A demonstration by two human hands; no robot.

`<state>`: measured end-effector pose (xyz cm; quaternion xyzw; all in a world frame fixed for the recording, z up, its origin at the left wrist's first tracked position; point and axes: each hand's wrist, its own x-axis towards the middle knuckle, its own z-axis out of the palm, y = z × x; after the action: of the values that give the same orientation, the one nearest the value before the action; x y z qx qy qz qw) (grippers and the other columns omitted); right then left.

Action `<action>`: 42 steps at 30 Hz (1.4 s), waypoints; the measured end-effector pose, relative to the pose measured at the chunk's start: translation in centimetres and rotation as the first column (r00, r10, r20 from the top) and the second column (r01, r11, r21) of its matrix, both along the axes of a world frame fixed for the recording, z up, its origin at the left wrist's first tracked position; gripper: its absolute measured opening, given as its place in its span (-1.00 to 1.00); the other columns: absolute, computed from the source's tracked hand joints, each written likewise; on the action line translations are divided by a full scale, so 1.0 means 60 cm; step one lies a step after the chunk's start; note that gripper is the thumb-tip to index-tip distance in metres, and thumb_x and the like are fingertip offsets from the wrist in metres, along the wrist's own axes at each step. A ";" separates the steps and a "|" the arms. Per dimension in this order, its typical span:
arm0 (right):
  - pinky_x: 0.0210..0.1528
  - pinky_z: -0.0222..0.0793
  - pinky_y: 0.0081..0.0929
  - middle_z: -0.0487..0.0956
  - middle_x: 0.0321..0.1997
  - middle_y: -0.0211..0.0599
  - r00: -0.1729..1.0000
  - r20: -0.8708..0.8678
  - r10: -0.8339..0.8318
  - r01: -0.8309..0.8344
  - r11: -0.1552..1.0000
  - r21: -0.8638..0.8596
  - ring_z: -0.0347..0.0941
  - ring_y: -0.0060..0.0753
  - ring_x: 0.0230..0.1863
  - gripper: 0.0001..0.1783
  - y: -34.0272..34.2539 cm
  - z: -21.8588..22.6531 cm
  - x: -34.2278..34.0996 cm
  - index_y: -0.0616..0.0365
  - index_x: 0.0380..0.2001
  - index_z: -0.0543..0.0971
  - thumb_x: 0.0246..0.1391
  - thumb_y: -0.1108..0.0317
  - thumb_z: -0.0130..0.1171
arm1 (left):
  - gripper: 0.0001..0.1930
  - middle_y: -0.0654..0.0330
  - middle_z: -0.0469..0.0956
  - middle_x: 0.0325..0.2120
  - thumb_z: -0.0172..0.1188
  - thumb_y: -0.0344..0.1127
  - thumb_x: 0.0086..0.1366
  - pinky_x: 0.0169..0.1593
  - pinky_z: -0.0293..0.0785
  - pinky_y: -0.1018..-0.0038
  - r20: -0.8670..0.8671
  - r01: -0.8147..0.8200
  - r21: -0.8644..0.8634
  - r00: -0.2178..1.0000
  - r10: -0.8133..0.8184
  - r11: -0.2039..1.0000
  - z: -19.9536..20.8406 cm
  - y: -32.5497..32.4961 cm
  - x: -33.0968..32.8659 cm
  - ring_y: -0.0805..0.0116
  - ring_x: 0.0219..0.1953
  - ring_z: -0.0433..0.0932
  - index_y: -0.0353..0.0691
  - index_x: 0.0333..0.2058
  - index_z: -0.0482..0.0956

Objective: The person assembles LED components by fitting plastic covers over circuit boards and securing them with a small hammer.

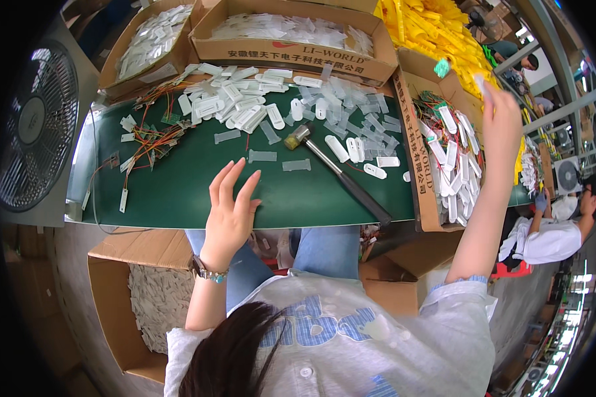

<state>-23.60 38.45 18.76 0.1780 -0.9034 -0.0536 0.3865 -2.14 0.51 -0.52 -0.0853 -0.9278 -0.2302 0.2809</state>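
At lower left, a brown box (110, 317) holds greyish pieces (155, 301). The left hand (230, 208), fingers apart, hovers mid-frame by the green table (172, 205)'s front edge, with room leftward. Beyond, a hammer (351, 187) lies diagonally, head toward upper left. The side carton (414, 155) holds white casings (451, 157); at upper right, the right hand (502, 112) pinches a pale piece (479, 80), its long axis too blurred to tell. Farthest, the top carton (271, 54) holds translucent pieces (265, 28).
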 end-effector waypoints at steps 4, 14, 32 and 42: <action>0.03 0.40 -0.16 0.59 -0.14 -0.16 0.981 0.183 -0.073 0.075 0.997 -0.004 0.48 -0.02 -0.06 -0.72 -0.027 -0.073 0.051 0.12 -0.05 0.63 0.20 0.32 0.16 | -0.40 -0.04 0.24 0.28 0.25 -0.58 0.14 0.24 0.36 0.08 0.027 -0.003 0.009 1.000 0.003 1.000 0.004 0.001 0.003 -0.16 0.28 0.24 -0.16 0.19 0.40; -0.03 0.46 -0.27 0.63 -0.24 -0.30 0.703 0.435 0.563 -0.472 0.826 -0.307 0.52 -0.17 -0.09 -0.89 -0.317 -0.194 0.053 0.08 -0.33 0.69 0.06 0.36 0.25 | -0.45 0.11 0.34 0.22 0.16 -0.62 0.07 0.24 0.40 0.19 0.108 -0.082 -0.070 0.990 0.090 0.994 0.009 0.001 -0.001 -0.02 0.29 0.26 -0.13 0.09 0.52; 0.05 0.41 -0.20 0.55 -0.15 -0.19 0.433 0.531 0.728 -0.664 0.656 -0.358 0.47 -0.06 0.01 -0.69 -0.468 -0.266 -0.023 0.15 -0.21 0.54 -0.09 0.49 0.35 | -0.48 0.11 0.40 0.16 0.21 -0.49 0.16 0.26 0.36 0.21 0.063 -0.041 -0.045 0.997 0.044 0.998 0.010 0.003 -0.008 0.07 0.28 0.31 -0.16 0.15 0.45; -0.14 0.40 -0.13 0.54 -0.28 -0.02 0.316 0.633 0.707 -0.491 0.692 -0.529 0.49 0.11 -0.18 -0.87 -0.355 -0.214 0.153 0.24 -0.17 0.52 0.25 0.47 0.05 | -0.68 0.09 0.56 -0.13 0.19 -0.64 0.03 0.07 0.46 0.25 -0.140 -0.169 0.221 0.969 0.203 0.960 0.002 -0.055 0.030 0.04 -0.02 0.50 -0.24 -0.19 0.60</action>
<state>-14.44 17.15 5.91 0.4578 -0.8387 0.2898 -0.0554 -0.33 -2.81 -0.42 0.0138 -0.8767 -0.2907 0.3830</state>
